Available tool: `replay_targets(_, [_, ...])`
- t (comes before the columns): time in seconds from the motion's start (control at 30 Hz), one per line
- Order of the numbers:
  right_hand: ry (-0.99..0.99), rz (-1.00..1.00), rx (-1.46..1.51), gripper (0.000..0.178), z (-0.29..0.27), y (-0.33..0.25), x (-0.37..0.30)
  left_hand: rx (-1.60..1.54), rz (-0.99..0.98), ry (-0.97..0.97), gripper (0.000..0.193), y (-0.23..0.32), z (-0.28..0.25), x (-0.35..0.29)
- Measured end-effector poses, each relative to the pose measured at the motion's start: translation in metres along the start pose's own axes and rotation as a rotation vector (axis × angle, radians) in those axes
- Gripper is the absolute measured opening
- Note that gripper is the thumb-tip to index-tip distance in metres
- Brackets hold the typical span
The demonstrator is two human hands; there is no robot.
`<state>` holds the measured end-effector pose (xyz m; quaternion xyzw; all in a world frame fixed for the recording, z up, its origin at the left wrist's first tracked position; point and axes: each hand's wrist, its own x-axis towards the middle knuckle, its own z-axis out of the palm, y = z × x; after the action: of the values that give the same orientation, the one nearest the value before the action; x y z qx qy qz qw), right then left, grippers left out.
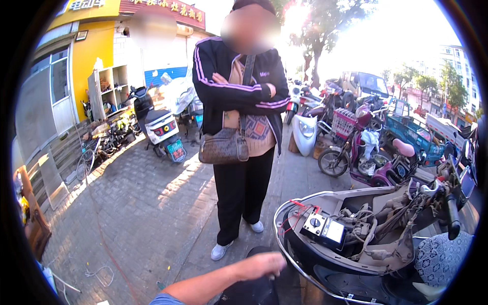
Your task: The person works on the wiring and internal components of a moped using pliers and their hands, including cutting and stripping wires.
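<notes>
From the lower edge my left hand reaches to the right, its fingers curled together and slightly blurred. Whatever it may hold is too small or hidden to name. Just beyond my fingertips is the chrome rail of an electric scooter with its seat off and wiring bare. On the opened body rests a multimeter with a dial and a white face. Red test leads run from it. A wiring bundle lies to its right. Below my hand is a black object, partly hidden. My right hand is out of view.
A person with folded arms and a brown shoulder bag stands directly ahead on the paving. A white scooter is parked behind at left. More scooters, a pink one among them, and a blue cargo tricycle line the right.
</notes>
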<state>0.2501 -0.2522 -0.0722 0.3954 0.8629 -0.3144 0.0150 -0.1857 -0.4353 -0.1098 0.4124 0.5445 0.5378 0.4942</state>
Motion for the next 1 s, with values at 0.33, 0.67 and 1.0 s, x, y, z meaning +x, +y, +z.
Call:
replay_targets(0.33, [-0.018, -0.182, -0.021, 0.029, -0.084, -0.125, -0.047, -0.176, 0.496, -0.872, 0.072, 0.21, 0.038, -0.021])
replay_targets(0.67, [0.081, -0.034, 0.275, 0.037, -0.021, -0.04, -0.031, -0.801, -0.315, -0.74, 0.087, -0.022, 0.025, 0.061])
replay_targets(1.0, [-0.095, -0.021, 0.253, 0.036, -0.023, -0.002, -0.006, -1.01, -0.4, -0.829, 0.087, -0.053, 0.018, 0.074])
